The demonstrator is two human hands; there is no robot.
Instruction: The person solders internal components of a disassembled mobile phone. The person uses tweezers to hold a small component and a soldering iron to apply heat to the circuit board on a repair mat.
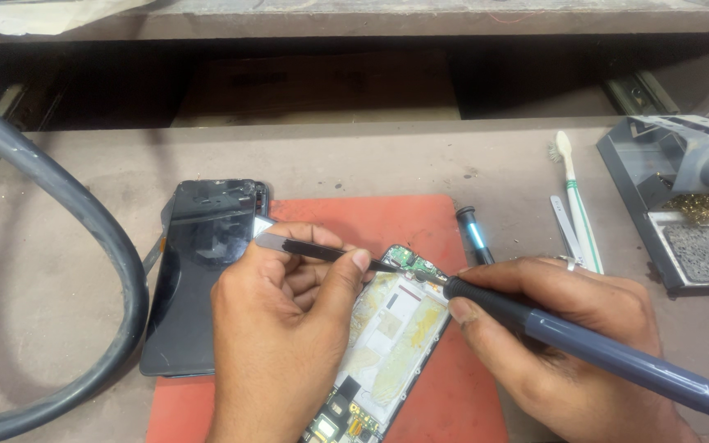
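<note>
Both hands sit close below me. Left hand [281,328] pinches slim metal tweezers [322,250], their tips meeting the small green circuit board [408,259] at the top of an opened phone [387,344]. Right hand [551,344] grips a smooth blue-grey soldering iron [609,349], its dark tip on that same board. The phone lies on a flat red mat [453,385] on the dusty worktop [59,205]. A glossy black back cover [198,279] rests beside it, a thick grey hose [84,221] curving left, a white toothbrush [576,205] to the right.
</note>
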